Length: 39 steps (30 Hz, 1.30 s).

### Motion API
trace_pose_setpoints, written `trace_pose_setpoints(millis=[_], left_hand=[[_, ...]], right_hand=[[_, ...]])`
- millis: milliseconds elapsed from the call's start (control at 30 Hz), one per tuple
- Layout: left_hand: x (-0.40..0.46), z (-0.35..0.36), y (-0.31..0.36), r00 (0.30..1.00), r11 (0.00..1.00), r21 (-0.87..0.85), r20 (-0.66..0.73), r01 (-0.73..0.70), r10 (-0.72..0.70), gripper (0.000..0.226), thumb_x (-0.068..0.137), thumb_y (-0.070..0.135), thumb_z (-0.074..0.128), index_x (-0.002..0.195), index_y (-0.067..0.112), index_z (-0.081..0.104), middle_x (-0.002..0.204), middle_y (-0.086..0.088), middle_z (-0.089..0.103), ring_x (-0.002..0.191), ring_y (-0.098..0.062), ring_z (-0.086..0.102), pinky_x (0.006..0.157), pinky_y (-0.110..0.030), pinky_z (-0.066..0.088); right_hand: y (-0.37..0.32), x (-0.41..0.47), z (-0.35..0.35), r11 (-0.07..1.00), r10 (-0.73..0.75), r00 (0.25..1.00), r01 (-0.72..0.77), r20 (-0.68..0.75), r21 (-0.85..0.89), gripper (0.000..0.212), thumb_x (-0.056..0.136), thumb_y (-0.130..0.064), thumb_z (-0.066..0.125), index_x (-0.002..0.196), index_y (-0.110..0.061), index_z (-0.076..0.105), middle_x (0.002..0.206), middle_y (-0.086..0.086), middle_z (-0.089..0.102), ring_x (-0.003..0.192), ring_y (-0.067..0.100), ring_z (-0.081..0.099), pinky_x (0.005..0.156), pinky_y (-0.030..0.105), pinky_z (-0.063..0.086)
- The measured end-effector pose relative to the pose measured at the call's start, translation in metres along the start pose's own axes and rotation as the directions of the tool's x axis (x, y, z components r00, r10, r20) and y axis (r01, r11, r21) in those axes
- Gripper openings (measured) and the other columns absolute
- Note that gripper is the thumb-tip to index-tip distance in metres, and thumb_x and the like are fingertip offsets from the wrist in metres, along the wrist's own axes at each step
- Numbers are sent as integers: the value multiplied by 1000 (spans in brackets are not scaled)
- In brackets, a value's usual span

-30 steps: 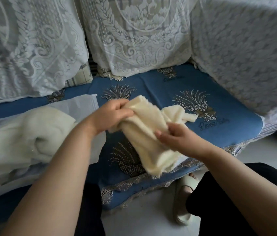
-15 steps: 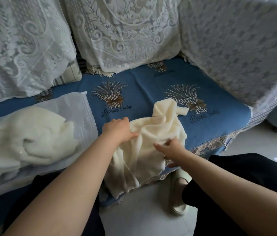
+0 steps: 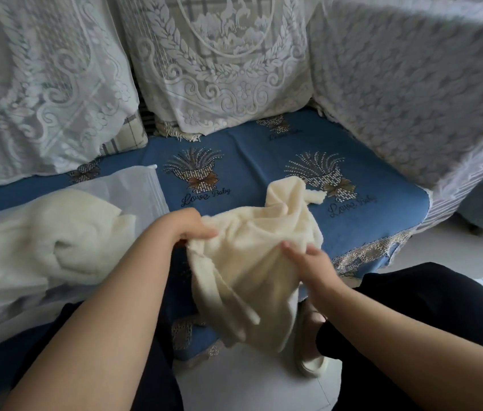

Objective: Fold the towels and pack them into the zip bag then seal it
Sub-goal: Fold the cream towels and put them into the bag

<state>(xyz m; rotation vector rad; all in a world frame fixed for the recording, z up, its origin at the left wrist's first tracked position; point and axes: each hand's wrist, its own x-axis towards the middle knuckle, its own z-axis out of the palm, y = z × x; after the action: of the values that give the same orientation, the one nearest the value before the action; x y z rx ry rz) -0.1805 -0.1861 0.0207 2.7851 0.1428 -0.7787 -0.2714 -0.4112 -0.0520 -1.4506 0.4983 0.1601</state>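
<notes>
In the centre of the frame, the left hand (image 3: pixel 188 228) is closed around the upper left edge of a cream towel (image 3: pixel 249 262), the fingers curled over a bunched fold. Lower and to the right, the right hand (image 3: pixel 308 259) pinches the towel's right side, thumb and fingers pressed into the cloth. Both forearms reach in from the bottom of the frame.

The towel is rumpled, not yet folded. Its upper part rests on the blue seat cover (image 3: pixel 382 209) of a sofa, one corner poking up toward the centre right; its lower part hangs past the seat's front edge toward the pale floor (image 3: pixel 249 387), just above a cream slipper (image 3: pixel 311 363).

At the left edge lies the clear zip bag (image 3: pixel 145 191), its open mouth facing right, close to the left hand. Another cream towel (image 3: pixel 56 244) is already inside, loosely bundled. White lace covers (image 3: pixel 219 69) drape the cushions across the top of the frame.

The likely trouble: the hanging end could slide off and brush the floor if either grip slackens. With the cloth this bunched, edges may not line up, giving a thick fold. The bag already looks full of the loose bundle, so a bulky second towel could keep the zip from closing.
</notes>
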Motion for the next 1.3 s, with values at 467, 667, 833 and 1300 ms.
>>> trace_pose_setpoints(millis=[467, 667, 833, 1300], left_hand=[[-74, -108, -16, 516, 191, -569, -815, -800, -265, 21, 83, 21, 71, 90, 33, 55, 97, 3, 64, 84, -7, 59, 77, -24, 50], [-96, -156, -10, 248, 428, -355, -925, -831, -287, 6, 85, 25, 67, 85, 30, 63, 86, 11, 66, 82, -1, 62, 79, -15, 48], [-60, -168, 3, 516, 313, -597, -799, -739, -308, 12, 89, 11, 63, 97, 18, 68, 108, -3, 68, 92, -7, 62, 76, -11, 45], [-80, -160, 24, 132, 387, -236, -952, -891, -276, 12, 92, 12, 53, 98, 18, 62, 98, 8, 63, 94, -1, 59, 86, -13, 46]], right_hand=[[-198, -61, -38, 653, -692, 675, 736, -254, 178, 24, 89, -21, 64, 68, -19, 53, 61, -8, 44, 53, 1, 39, 51, 17, 36], [-248, -65, -43, 578, -705, 656, 751, -268, 319, 14, 83, -31, 70, 71, -25, 75, 105, -6, 65, 103, 18, 62, 89, 34, 52], [-264, -26, -33, 798, -571, 802, 592, -173, 109, 21, 84, -37, 67, 74, -20, 71, 74, -2, 63, 73, 16, 58, 73, 34, 54], [-281, -25, -49, 611, -732, 649, 759, -207, 224, 8, 87, -15, 66, 84, -9, 61, 71, -1, 54, 55, 1, 50, 53, 17, 46]])
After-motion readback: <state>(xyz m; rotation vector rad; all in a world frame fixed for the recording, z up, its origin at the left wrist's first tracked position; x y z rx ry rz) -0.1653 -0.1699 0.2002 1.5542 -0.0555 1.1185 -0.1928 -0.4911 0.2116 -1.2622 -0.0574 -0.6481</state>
